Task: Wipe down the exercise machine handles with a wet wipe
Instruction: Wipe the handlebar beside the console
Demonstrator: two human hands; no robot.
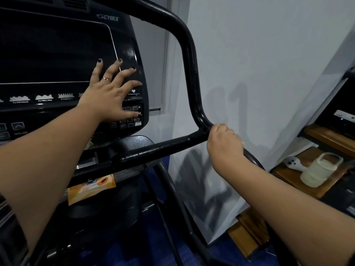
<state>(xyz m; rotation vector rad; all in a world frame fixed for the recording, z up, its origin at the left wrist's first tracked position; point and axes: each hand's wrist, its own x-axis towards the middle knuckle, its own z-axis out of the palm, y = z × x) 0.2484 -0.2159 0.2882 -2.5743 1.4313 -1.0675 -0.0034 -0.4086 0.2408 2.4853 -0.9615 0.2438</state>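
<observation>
The black right handle bar point(189, 60) of the exercise machine curves down from the top and bends at a joint with a horizontal bar point(163, 148). My right hand point(223, 143) is closed around the handle just below that joint; a sliver of white shows at its right edge, and I cannot tell whether it is a wipe. My left hand point(113, 91) lies flat with fingers spread on the black console point(57, 54), over its right edge and keypad. An orange wet wipe pack point(90, 188) rests on a ledge under the console.
A white wall point(259, 73) stands close to the right of the handle. Wooden steps point(307, 181) at the right hold a white knitted bag point(318, 169) and a small white object point(292, 163). The machine's dark frame tubes point(169, 208) run down over a blue floor.
</observation>
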